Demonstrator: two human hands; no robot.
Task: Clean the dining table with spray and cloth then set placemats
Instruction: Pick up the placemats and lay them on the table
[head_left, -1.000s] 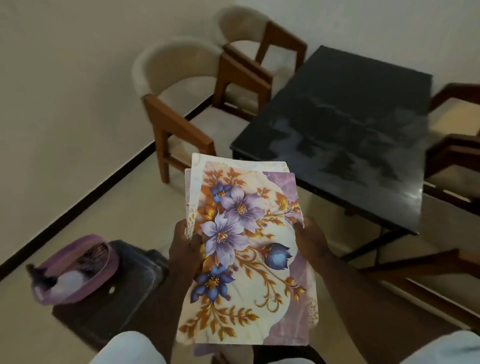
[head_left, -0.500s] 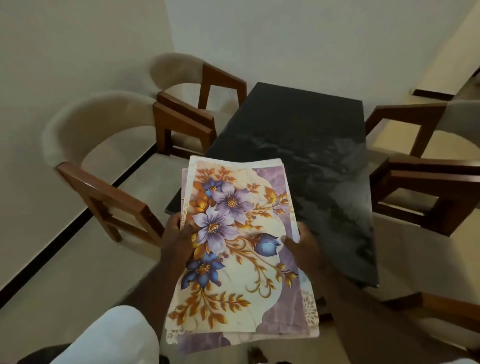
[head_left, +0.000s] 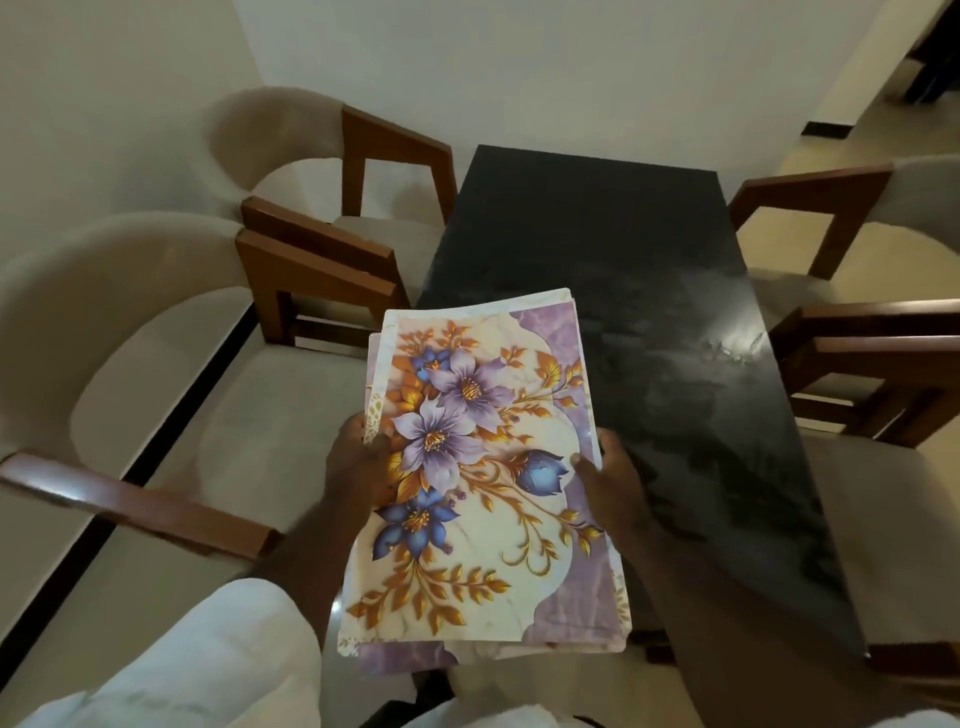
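Note:
I hold a stack of floral placemats (head_left: 483, 493), cream and purple with blue and violet flowers, in front of me over the near left end of the black dining table (head_left: 613, 270). My left hand (head_left: 358, 462) grips the stack's left edge, thumb on top. My right hand (head_left: 608, 478) grips its right edge. The tabletop shows faint pale smears and a glossy patch near its right side. No spray bottle or cloth is in view.
Two cream chairs with brown wooden arms stand left of the table: a near chair (head_left: 156, 364) and a far chair (head_left: 332, 171). Another two chairs (head_left: 857, 364) stand on the right. A white wall lies behind, with a black skirting line (head_left: 171, 410) along the floor.
My view has swung to face the table's short end and come closer. The placemat stack stays in both hands and now hangs over the table's near end. The dark stool and purple basket left view.

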